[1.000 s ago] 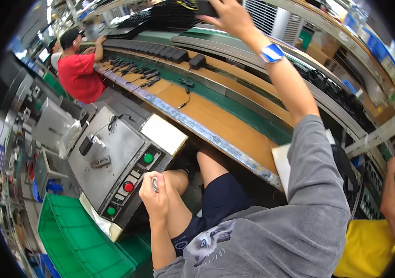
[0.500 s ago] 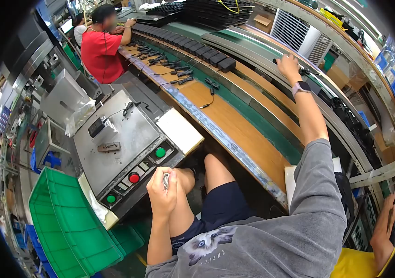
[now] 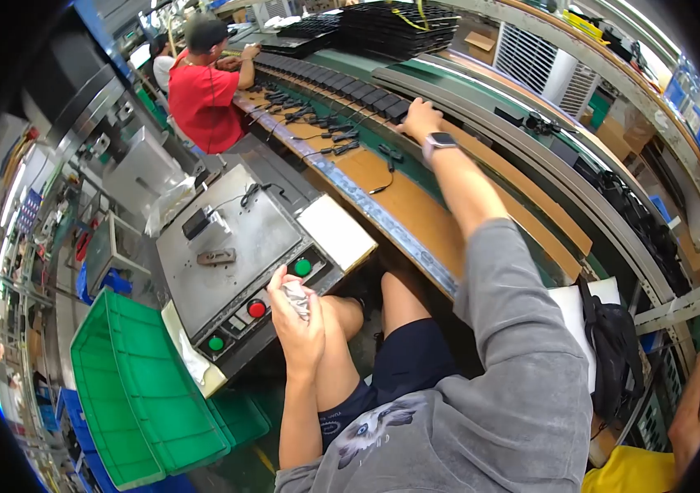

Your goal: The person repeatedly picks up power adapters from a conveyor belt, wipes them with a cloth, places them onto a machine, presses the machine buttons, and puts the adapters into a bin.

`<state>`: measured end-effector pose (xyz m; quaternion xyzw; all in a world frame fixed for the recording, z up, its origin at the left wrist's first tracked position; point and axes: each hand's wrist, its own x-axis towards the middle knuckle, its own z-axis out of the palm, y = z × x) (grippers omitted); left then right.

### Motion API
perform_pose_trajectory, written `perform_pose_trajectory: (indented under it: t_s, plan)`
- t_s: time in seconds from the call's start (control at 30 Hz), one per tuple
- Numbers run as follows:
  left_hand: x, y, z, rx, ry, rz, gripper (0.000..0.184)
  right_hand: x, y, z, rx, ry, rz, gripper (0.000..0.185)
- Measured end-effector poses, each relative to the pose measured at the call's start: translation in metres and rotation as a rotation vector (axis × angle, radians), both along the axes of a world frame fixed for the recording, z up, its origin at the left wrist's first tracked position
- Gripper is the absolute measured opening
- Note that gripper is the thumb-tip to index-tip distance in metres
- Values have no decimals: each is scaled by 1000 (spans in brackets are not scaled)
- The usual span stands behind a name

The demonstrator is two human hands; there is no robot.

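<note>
In the head view, the right hand point(image 3: 423, 122) is at the near end of a row of black boxes point(image 3: 342, 85) on the bench point(image 3: 425, 218), its fingers bent down at the last box; whether they grip it I cannot tell. A black cable point(image 3: 390, 154) lies nearby. The left hand point(image 3: 301, 329) has its fingers curled around a crumpled white wad point(image 3: 297, 299), near a red button point(image 3: 256, 308).
</note>
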<state>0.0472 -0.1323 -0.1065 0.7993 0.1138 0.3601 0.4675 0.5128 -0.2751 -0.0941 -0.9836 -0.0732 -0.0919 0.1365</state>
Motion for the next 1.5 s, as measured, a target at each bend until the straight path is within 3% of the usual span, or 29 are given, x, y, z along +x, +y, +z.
perform_pose_trajectory:
  t_s: [0.07,0.17,0.23,0.3,0.33,0.4,0.43,0.5,0.57,0.67,0.73,0.8,0.97,1.1,1.2,1.3,1.4,1.43,1.5]
  plan:
    - [-7,-1,3,166,26,53,53,-32,-12,21,116,-163,82,75]
    - [-7,-2,-6,-63,57,-41,52,-82,-45,72,458,-842,287,70]
    - [6,-2,-1,-53,32,-118,52,-119,-73,115,581,-1157,290,67]
    - [22,5,-10,-138,45,-233,54,-147,-100,140,732,-1124,233,68]
    - [34,9,-18,-170,59,-297,56,-152,-112,140,1085,-850,329,65]
    - [58,5,-14,-636,94,-487,52,-185,-119,133,1602,-207,600,56]
    - [72,10,-18,-683,94,-582,47,-195,-128,124,1582,112,638,42]
    - [94,1,7,-843,118,-669,39,-241,-115,111,1662,611,650,35]
    - [110,-5,27,-788,145,-682,41,-274,-101,88,1562,788,618,31]
    - [131,-15,18,-221,33,-353,41,-305,-86,60,1537,976,658,29]
    - [125,-18,23,-311,37,-406,38,-319,-78,50,1511,1070,605,28]
    - [115,-24,29,-787,58,-573,34,-323,-75,39,1513,1176,614,26]
    - [119,-27,6,-998,64,-600,31,-323,-79,16,1427,1283,589,26]
    - [121,-27,0,-725,10,-419,25,-324,-80,13,1379,1354,577,28]
    - [122,-29,-2,-699,-102,-352,22,-330,-75,12,1406,1419,575,28]
    - [118,-30,2,-527,-112,-323,18,-329,-72,4,1406,1465,466,25]
    - [108,-42,13,-15,-209,-170,10,-323,-70,1,1376,1455,398,23]
    - [105,-42,21,305,-272,-64,6,-321,-70,1,1364,1478,367,23]
    - [97,-41,33,417,-250,-25,7,-322,-69,-1,1366,1480,364,23]
